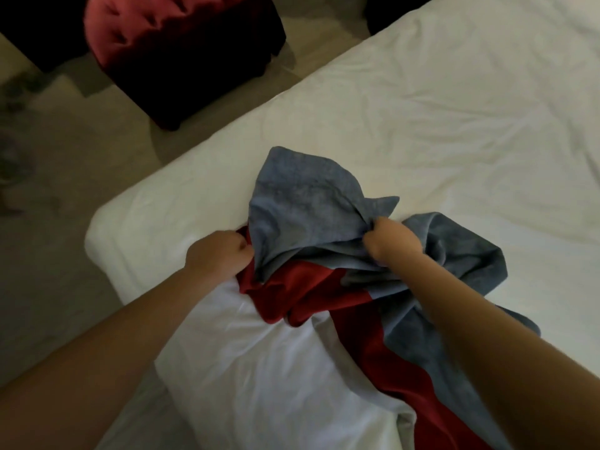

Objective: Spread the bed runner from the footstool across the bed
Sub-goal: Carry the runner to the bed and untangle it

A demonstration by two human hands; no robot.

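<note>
The bed runner (302,209), grey-blue on one face and red on the other, lies bunched near the corner of the white bed (454,108). Part of it trails off toward the lower right. My left hand (220,254) grips the runner's red edge at its left side. My right hand (389,241) pinches a fold of the grey-blue cloth at its right side. The red tufted footstool (175,50) stands on the floor beyond the bed corner, with nothing on top.
Beige patterned carpet (65,157) runs along the left of the bed. The bed's corner and edge lie just left of my left hand. The white cover stretches wrinkled to the upper right. A dark piece of furniture sits at the top left.
</note>
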